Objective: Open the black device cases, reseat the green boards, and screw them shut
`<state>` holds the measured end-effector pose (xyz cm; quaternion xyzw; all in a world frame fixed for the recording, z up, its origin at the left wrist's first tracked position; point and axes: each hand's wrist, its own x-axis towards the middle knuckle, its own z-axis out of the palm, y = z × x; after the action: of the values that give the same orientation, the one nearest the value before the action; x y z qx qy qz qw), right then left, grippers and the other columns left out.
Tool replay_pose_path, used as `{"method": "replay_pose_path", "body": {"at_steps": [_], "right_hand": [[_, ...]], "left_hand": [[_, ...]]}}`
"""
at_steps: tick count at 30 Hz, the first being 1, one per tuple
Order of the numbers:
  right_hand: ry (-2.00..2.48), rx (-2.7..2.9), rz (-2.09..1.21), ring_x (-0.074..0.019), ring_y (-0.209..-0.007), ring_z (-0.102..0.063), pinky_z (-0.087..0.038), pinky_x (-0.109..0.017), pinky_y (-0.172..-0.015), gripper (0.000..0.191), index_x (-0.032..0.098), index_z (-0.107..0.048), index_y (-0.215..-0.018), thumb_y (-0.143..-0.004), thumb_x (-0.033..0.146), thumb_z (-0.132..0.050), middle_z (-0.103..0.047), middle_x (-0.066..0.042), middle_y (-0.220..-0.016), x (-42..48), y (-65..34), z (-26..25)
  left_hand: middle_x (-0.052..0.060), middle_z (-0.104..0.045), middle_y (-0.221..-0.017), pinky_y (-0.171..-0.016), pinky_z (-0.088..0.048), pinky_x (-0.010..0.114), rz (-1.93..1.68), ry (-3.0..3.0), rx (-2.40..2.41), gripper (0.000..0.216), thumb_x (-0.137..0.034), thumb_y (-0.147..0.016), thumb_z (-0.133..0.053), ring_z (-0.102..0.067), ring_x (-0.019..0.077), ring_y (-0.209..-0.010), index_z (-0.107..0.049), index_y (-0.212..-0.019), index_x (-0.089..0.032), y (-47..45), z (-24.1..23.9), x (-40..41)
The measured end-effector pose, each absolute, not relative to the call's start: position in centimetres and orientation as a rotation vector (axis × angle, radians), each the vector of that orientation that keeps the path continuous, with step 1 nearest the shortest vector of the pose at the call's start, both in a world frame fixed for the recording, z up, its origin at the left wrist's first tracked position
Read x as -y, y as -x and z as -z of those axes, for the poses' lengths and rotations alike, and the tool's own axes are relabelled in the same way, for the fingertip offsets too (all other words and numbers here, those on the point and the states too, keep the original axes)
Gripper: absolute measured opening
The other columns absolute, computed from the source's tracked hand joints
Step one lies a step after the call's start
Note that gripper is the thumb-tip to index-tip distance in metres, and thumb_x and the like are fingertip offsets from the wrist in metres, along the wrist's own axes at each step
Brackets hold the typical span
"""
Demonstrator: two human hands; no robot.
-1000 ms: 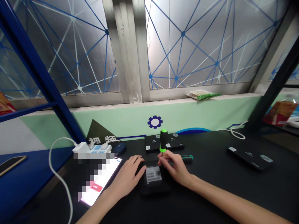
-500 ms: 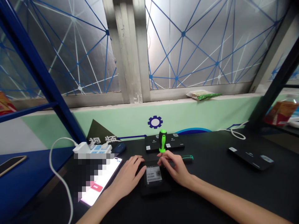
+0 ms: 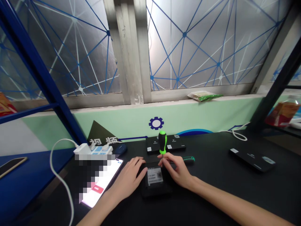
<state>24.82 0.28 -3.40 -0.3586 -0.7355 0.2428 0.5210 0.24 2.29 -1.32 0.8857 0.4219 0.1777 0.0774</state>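
A small black device [image 3: 156, 185] with a white label lies on the dark table in front of me. My left hand [image 3: 128, 180] rests flat on its left edge, fingers stretched out. My right hand [image 3: 175, 169] pinches the shaft of a screwdriver with a black and green handle [image 3: 162, 142]. The screwdriver stands upright with its tip on the device's far right corner.
A lit phone [image 3: 101, 183] lies left of the device, near a white power strip [image 3: 92, 149] with a cable. Another black device [image 3: 166, 143] sits behind, a second screwdriver [image 3: 189, 159] to the right, and a flat black device [image 3: 252, 158] farther right.
The screwdriver handle has tilted slightly to the left and turned in my right fingers. Both hands stay in place on the device.
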Motion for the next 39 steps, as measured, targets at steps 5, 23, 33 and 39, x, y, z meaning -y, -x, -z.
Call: {"method": "replay_pose_path", "body": {"at_steps": [5,23,33,39], "right_hand": [[0.862,1.783,-0.572,-0.0171,-0.071,-0.066,-0.052,-0.027,-0.071,0.019,0.018,-0.063,-0.106,-0.101,0.027,-0.048,-0.073,-0.006,-0.084,-0.27,-24.95,3.57],[0.919,1.684,-0.583,-0.0121,-0.053,-0.05,-0.04,-0.023,-0.051,0.011,0.018,-0.063,-0.089,-0.094,0.028,-0.061,-0.064,-0.001,-0.068,-0.52,-24.57,3.87],[0.94,1.685,-0.553,-0.0103,-0.049,-0.045,-0.037,-0.022,-0.05,0.014,0.019,-0.062,-0.086,-0.092,0.031,-0.064,-0.063,0.001,-0.067,-0.6,-24.47,3.74],[0.863,1.769,-0.612,-0.0135,-0.055,-0.059,-0.047,-0.024,-0.057,0.017,0.018,-0.064,-0.101,-0.099,0.029,-0.052,-0.075,-0.006,-0.081,-0.12,-24.69,3.1]], "left_hand": [[0.007,-0.059,-0.13,-0.1,-0.046,0.042,-0.518,-2.654,-1.277,0.035,-0.047,-0.105,-0.038,-0.055,0.0268,-0.121,-0.059,-0.122,-0.025,-0.26,1.41,-2.33],[0.007,-0.061,-0.129,-0.099,-0.047,0.041,-0.532,-2.684,-1.288,0.035,-0.046,-0.105,-0.038,-0.057,0.0263,-0.12,-0.06,-0.121,-0.025,-0.26,1.4,-2.33],[0.008,-0.061,-0.129,-0.099,-0.047,0.043,-0.53,-2.673,-1.286,0.035,-0.046,-0.105,-0.039,-0.057,0.0265,-0.12,-0.059,-0.121,-0.024,-0.33,1.3,-2.24],[0.007,-0.061,-0.128,-0.099,-0.047,0.042,-0.527,-2.671,-1.276,0.033,-0.045,-0.105,-0.039,-0.056,0.0262,-0.119,-0.059,-0.121,-0.025,-0.39,1.12,-2.19]]}}
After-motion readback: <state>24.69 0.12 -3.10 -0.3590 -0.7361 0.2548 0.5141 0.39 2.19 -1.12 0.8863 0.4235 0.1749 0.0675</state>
